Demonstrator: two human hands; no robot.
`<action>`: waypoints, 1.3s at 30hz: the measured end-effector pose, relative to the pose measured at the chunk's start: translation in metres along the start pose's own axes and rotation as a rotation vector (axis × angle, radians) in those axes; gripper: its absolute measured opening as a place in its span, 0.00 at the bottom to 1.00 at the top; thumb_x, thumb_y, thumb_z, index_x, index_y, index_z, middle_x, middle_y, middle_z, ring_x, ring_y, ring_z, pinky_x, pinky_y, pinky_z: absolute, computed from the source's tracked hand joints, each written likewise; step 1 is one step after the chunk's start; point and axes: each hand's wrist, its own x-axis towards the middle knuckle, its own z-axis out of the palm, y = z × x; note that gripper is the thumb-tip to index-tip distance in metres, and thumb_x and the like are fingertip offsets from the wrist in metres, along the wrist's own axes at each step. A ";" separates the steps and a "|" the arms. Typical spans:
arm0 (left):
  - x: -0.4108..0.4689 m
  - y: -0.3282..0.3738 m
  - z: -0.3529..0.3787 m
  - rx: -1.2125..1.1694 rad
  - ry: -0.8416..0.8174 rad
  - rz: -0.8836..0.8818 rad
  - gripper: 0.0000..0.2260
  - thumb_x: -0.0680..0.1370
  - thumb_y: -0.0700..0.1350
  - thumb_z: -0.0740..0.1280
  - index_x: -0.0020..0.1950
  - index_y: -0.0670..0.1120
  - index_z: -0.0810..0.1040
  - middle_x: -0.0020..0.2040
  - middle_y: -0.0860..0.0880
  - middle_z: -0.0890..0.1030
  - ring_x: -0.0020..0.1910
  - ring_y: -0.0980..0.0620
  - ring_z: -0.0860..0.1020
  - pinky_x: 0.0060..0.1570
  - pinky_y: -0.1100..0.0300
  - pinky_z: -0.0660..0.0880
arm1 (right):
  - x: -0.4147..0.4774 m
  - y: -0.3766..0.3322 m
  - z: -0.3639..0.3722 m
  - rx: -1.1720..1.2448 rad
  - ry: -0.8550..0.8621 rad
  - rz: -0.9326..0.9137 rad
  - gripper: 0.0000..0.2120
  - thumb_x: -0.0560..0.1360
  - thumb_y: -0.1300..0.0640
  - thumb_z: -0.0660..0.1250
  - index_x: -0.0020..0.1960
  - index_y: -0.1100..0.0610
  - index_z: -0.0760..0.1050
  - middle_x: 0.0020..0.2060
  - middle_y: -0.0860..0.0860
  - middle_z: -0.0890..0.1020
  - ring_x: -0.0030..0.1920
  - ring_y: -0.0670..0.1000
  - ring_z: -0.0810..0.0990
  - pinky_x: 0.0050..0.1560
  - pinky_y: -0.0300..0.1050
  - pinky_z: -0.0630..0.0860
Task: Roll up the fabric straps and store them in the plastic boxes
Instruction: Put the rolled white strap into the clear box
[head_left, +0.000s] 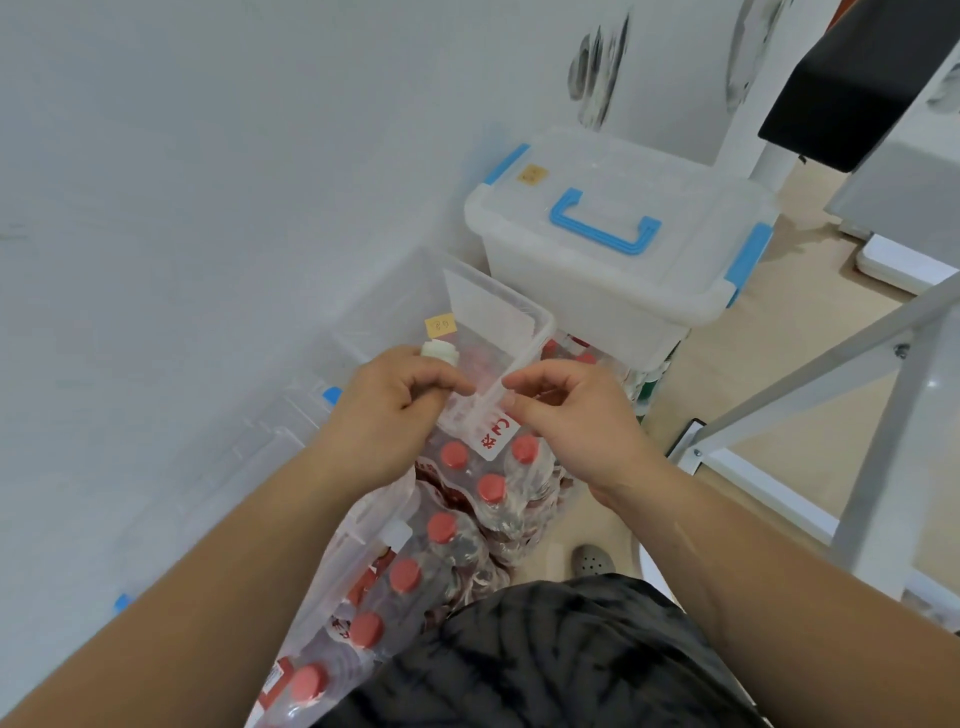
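Observation:
My left hand (395, 400) grips a white rolled fabric strap (439, 351), whose end sticks out above my fingers. It hovers at the near left edge of an open clear plastic box (524, 317) with a yellow label. My right hand (566, 410) has its fingers curled, and its thumb and forefinger are close together right beside the box's near rim. Whether they pinch anything is hidden. The inside of the box looks see-through, and I make out no straps in it.
A closed white plastic box (597, 280) with a blue handle and clips stands behind the open one. Shrink-wrapped packs of red-capped water bottles (467, 499) lie under and in front of it. More clear boxes (249, 457) line the left wall. A white metal frame (883, 395) stands at right.

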 end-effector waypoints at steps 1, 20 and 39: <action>0.001 0.000 -0.002 0.046 -0.011 0.005 0.14 0.81 0.37 0.64 0.50 0.52 0.87 0.47 0.54 0.77 0.40 0.64 0.75 0.38 0.74 0.67 | 0.001 0.002 0.001 -0.026 -0.003 -0.002 0.05 0.73 0.58 0.76 0.47 0.49 0.85 0.43 0.50 0.86 0.41 0.49 0.83 0.45 0.46 0.83; 0.010 0.003 0.014 0.495 0.070 0.083 0.11 0.68 0.50 0.78 0.50 0.53 0.87 0.48 0.49 0.80 0.49 0.51 0.77 0.47 0.63 0.67 | 0.010 0.026 0.033 0.742 -0.071 0.290 0.12 0.75 0.71 0.71 0.52 0.60 0.72 0.38 0.58 0.83 0.38 0.53 0.85 0.39 0.44 0.83; 0.010 0.001 0.019 0.719 0.045 0.253 0.16 0.61 0.42 0.79 0.48 0.46 0.87 0.48 0.43 0.80 0.43 0.40 0.80 0.42 0.57 0.72 | 0.017 0.031 0.038 0.758 -0.135 0.250 0.06 0.74 0.71 0.71 0.50 0.65 0.77 0.38 0.62 0.83 0.39 0.55 0.84 0.42 0.45 0.82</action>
